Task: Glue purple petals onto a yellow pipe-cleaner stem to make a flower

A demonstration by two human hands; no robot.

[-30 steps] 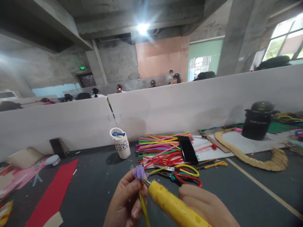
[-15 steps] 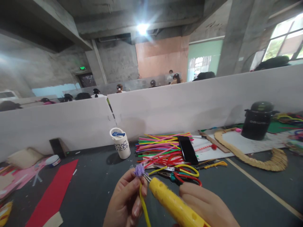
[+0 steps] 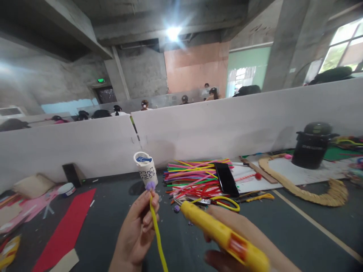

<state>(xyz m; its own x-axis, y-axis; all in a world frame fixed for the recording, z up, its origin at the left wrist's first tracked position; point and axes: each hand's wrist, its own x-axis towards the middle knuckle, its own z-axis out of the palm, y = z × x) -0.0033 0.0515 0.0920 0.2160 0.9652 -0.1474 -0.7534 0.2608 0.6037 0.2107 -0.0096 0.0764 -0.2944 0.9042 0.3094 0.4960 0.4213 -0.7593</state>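
My left hand (image 3: 136, 230) pinches a yellow pipe cleaner (image 3: 156, 234) upright; a small purple pom-pom (image 3: 150, 185) sits at its top end. My right hand (image 3: 249, 243) grips a yellow glue gun (image 3: 224, 236), its metal nozzle pointing left, a short way from the pipe cleaner and apart from it. A purple bit clings near the nozzle tip. Both hands hover above the dark table.
A white cup (image 3: 146, 169) stands behind my left hand. A pile of coloured pipe cleaners (image 3: 195, 175) with a black phone (image 3: 226, 178) lies ahead, scissors (image 3: 221, 201) in front. Black pot (image 3: 312, 145), straw braid (image 3: 306, 189), red sheet (image 3: 68, 226), white partition (image 3: 198, 128); people beyond.
My left hand moved the pipe cleaner up and left, away from the glue gun's nozzle. The glue gun drew back to the right, and the view shifted slightly.
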